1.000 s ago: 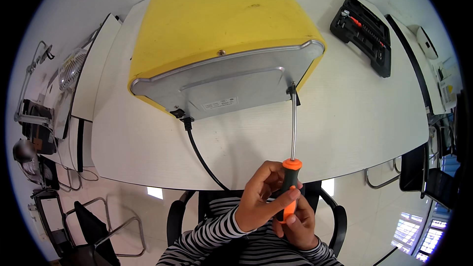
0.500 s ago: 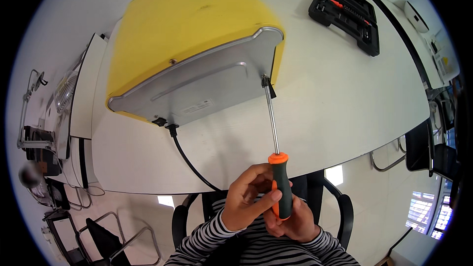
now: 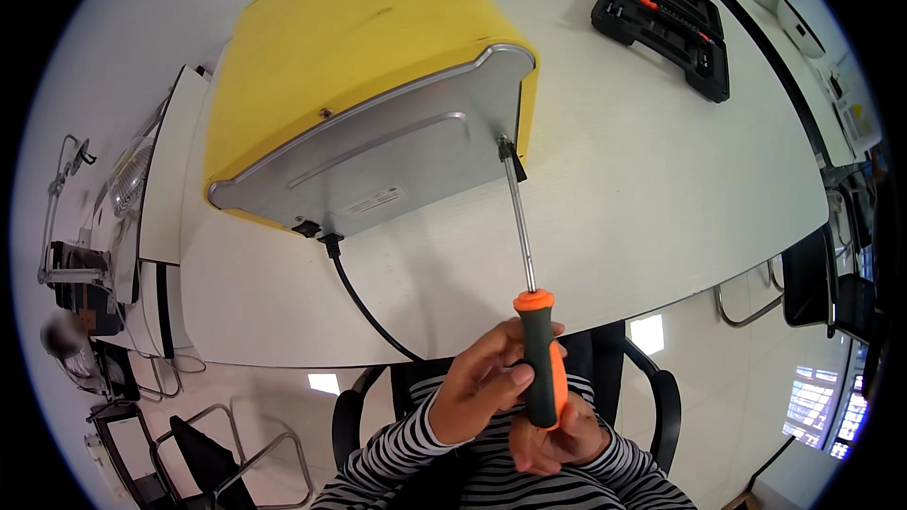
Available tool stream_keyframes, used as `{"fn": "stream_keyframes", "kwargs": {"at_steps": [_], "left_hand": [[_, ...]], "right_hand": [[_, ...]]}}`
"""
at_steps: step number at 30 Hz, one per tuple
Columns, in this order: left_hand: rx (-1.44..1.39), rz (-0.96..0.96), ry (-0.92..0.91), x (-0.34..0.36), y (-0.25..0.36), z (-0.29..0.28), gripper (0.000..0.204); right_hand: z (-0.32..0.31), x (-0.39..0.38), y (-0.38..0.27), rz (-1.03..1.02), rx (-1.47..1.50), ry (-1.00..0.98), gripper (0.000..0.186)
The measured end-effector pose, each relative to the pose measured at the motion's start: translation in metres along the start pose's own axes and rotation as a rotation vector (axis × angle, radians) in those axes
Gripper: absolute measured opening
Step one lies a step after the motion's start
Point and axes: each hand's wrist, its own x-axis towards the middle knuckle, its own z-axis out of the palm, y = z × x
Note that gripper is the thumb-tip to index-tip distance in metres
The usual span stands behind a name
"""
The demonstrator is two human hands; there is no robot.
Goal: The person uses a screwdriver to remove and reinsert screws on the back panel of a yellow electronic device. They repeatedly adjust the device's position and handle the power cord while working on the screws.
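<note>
A long screwdriver with an orange-and-black handle and a slim steel shaft is held in both hands beyond the near edge of the white table. The handle is gripped from the left by the left hand, its fingers curled around the black grip and the thumb laid across it. The lower end of the handle is clasped from below by the right hand, fingers closed around it. Both forearms are covered by black-and-white striped sleeves.

The shaft is angled up and slightly left, and its tip is set against the near right corner of the metal base plate of a yellow appliance. The appliance is laid on its side near the middle of the table, the grey base plate turned toward the near edge. A small label is seen on the plate; its content is not recorded. A black power cord is led from the lower left corner of the plate, across the table and over the near edge.

An open black tool case with bits is placed toward the far right corner of the table, well apart from the appliance. A black office chair is seen below the near edge, behind the hands. A small desk fan is stood off the left edge.
</note>
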Motion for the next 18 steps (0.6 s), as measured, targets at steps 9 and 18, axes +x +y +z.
{"fn": "stream_keyframes", "kwargs": {"at_steps": [9,18], "left_hand": [[-0.04,0.006,-0.094,0.004,-0.001,-0.006,0.039],[0.084,0.038,0.077,0.006,-0.004,-0.002,0.035]], "right_hand": [[-0.006,-0.004,0.001,0.066,0.085,0.008,0.06],[0.008,-0.003,-0.007,-0.23,-1.043,0.45,0.05]]}}
